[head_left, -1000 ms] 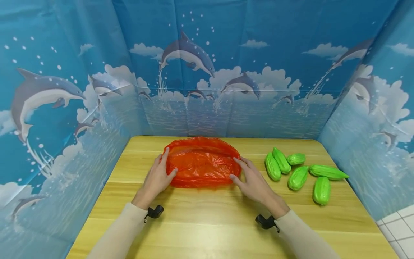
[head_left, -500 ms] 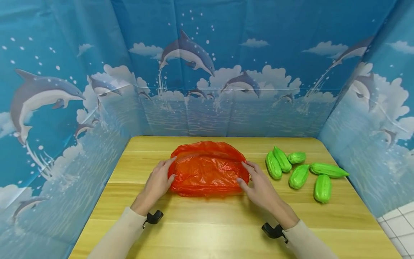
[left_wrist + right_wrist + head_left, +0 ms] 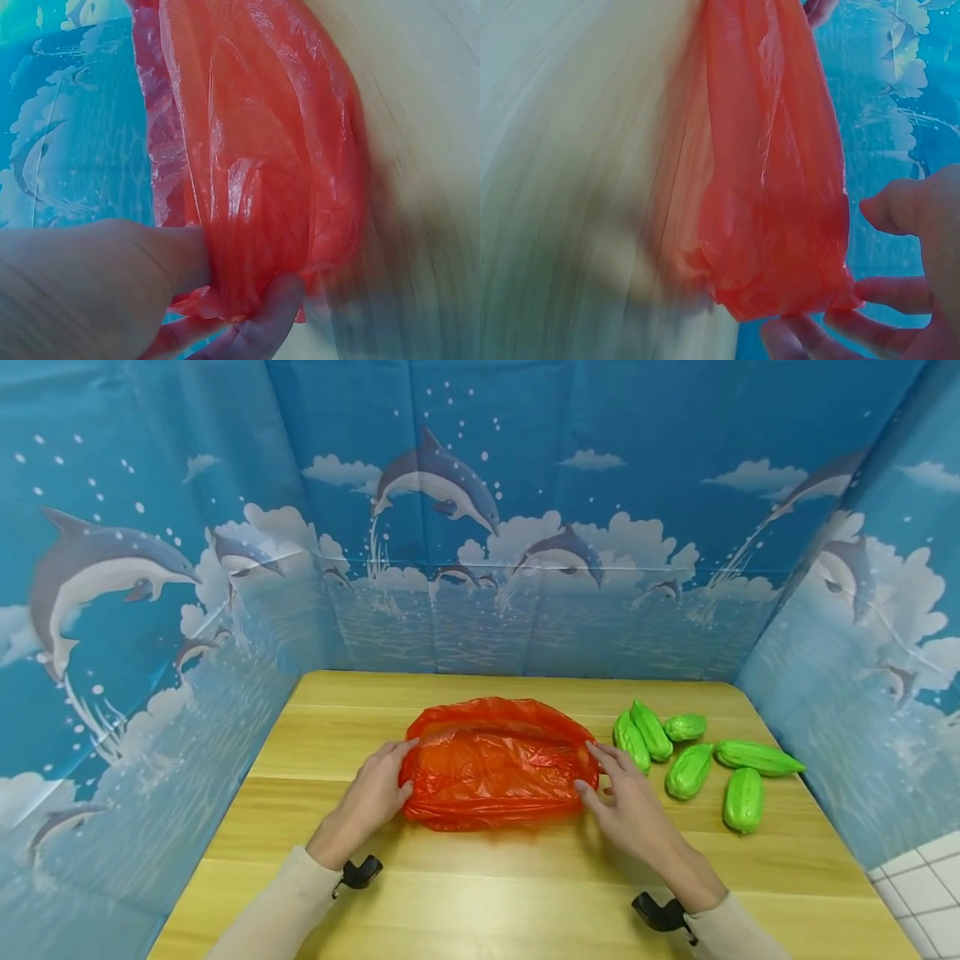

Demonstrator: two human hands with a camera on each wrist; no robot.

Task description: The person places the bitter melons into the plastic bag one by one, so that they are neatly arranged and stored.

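A red translucent plastic bag [image 3: 495, 768] lies on the wooden table in the head view, its mouth spread into a wide oval facing up. At its left end my left hand [image 3: 375, 785] pinches the film, and in the left wrist view the thumb and fingers of the left hand [image 3: 112, 285] stand on either side of it. My right hand [image 3: 630, 802] is at the right end with fingers spread. The right wrist view has its fingers against the bag [image 3: 772, 180] and the thumb apart from the film.
Several glossy green ridged vegetables [image 3: 690, 770] lie on the table's right side, one close by the right fingertips. Blue dolphin-print sheets [image 3: 525, 610] stand around the wooden table [image 3: 465, 893] at the back and sides. White tiles [image 3: 926, 885] show at lower right.
The bag has come nearer to me and shifted right, its mouth a little wider. Both hands have gone along with it, the right one farther to the right. The green vegetables have stayed put.
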